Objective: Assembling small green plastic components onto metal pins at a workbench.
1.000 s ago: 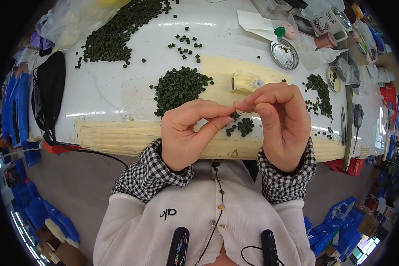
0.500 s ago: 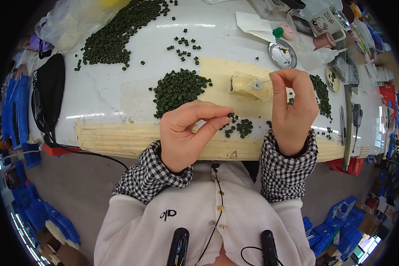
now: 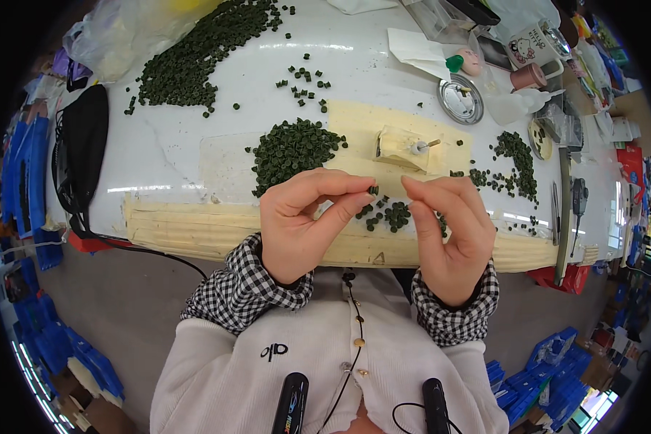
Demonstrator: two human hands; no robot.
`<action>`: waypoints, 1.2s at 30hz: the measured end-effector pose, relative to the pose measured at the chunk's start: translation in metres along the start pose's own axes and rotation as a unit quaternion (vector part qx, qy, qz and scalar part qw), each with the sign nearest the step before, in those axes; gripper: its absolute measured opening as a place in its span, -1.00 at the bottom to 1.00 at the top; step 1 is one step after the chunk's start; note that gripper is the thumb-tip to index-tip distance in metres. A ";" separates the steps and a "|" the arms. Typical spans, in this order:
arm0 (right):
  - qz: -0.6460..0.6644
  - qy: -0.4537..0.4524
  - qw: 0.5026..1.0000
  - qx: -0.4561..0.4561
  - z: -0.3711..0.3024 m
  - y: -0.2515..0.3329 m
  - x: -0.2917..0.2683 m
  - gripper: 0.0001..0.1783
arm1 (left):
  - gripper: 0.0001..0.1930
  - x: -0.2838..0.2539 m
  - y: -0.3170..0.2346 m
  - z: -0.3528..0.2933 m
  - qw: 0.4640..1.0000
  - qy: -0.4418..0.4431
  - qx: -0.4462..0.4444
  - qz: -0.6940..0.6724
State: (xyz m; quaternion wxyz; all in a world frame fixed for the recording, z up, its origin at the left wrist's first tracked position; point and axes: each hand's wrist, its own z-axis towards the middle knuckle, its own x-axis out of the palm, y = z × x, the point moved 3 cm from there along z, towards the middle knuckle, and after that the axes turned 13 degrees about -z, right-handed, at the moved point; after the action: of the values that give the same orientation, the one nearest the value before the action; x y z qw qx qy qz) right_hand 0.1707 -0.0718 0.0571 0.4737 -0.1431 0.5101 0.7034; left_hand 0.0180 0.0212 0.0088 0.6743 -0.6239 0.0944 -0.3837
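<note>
Thumb and forefinger of my left hand (image 3: 304, 220) pinch a small dark green spool-shaped piece (image 3: 373, 190) near the table's front edge. Facing it, my right hand (image 3: 452, 231) has thumb and forefinger apart, with nothing visible between them. Just beyond my hands, a cream tape-wrapped block (image 3: 396, 150) holds a white nozzle (image 3: 419, 147), from which a thin brass-coloured rod (image 3: 434, 143) sticks out to the right. Several loose green pieces (image 3: 396, 215) lie below my fingertips, some hidden by my hands. A heap of the same pieces (image 3: 296, 148) lies beyond my left hand.
A larger green heap (image 3: 188, 61) spreads at the far left, and scattered pieces (image 3: 515, 159) lie at the right. A round metal dish (image 3: 461, 100), a white squeeze bottle (image 3: 517, 103), a mug (image 3: 535, 45) and tweezers (image 3: 555, 210) are on the right. A black mask (image 3: 83, 148) lies left.
My right hand has left the rod at the nozzle, moving left and nearer me toward my left hand. The left hand stays nearly in place, still pinching the green piece.
</note>
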 end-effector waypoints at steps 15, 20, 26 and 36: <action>0.079 0.047 0.996 0.002 -0.012 0.000 0.017 -0.64 | -0.81 0.001 0.000 0.002 1.000 -0.002 -0.006 0.012; 0.088 0.052 0.995 0.006 -0.012 0.000 0.017 -0.66 | -0.80 0.001 0.000 0.002 1.000 0.013 0.007 0.027; 0.110 0.055 0.992 0.020 -0.015 -0.002 0.017 -0.66 | -0.82 0.001 0.001 0.002 1.000 0.012 -0.009 0.017; 0.123 0.051 0.991 0.013 -0.017 -0.002 0.017 -0.65 | -0.82 0.001 -0.002 0.002 0.999 0.024 -0.003 0.023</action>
State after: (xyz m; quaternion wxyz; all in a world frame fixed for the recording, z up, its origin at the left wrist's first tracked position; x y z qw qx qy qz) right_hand 0.1591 -0.0772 0.0370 0.3591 -0.1089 0.5563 0.7415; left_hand 0.0193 0.0220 0.0119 0.6787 -0.6140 0.1262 -0.3828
